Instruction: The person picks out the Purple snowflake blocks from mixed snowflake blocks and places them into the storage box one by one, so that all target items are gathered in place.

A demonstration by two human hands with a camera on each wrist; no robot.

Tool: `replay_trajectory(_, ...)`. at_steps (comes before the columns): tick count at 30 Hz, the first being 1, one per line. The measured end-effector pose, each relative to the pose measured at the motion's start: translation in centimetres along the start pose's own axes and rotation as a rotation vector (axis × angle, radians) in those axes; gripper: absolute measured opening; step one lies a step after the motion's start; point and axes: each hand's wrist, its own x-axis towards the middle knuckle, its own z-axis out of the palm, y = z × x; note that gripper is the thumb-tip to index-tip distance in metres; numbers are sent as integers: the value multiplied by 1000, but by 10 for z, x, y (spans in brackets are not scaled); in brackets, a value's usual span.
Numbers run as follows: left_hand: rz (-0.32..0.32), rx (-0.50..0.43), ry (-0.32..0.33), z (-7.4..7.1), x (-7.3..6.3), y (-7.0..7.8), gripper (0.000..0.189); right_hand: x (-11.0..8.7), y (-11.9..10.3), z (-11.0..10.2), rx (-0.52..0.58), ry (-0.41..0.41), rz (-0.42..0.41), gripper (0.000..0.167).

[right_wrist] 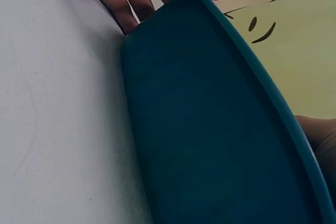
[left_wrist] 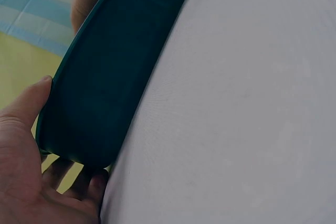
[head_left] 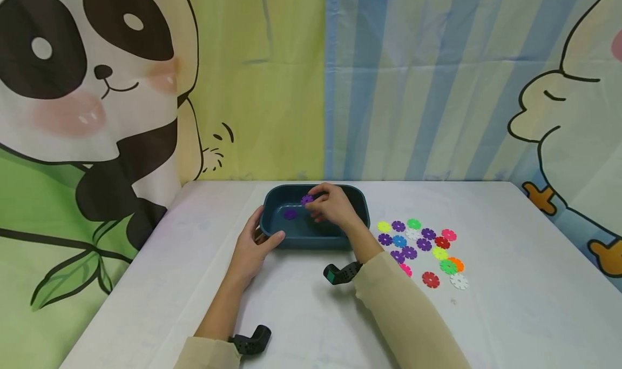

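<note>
A dark teal plastic basin stands at the back middle of the table. My left hand holds its left end, thumb at the rim and fingers around the side; the left wrist view shows the thumb up against the rim. Over the inside of the basin, my right hand pinches a purple snowflake-shaped plastic disc. A second purple disc lies on the basin floor. In the right wrist view the basin wall hides most of the right hand and the disc.
Right of the basin, several loose discs lie spread on the white table, among them a red disc, a blue disc and a white disc. A printed curtain hangs behind the table's back edge.
</note>
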Motion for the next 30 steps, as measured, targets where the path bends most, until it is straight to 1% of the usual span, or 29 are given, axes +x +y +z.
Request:
replay_trajectory(7,-1,-9,1,-1,-1,0,88,6,-2,5,-59,-41,47,34)
replay_trajectory(9,-3,-1,4,-1,0,0,88,8,-3,7,-93,-50,66,33)
replay_trajectory(16,-17,24,15,-2,1,-1,86,11,-2,11,-267,-62,158,29)
replay_trajectory(21,-14,18,21,-2,2,-1,86,14,-2,15,-339,-43,195,27)
replay_trajectory(25,-9,11,12,0,2,0,85,15,-3,17,-368,-18,204,27)
replay_trajectory(30,-7,10,12,1,1,1,84,15,-1,16,-380,-31,151,35)
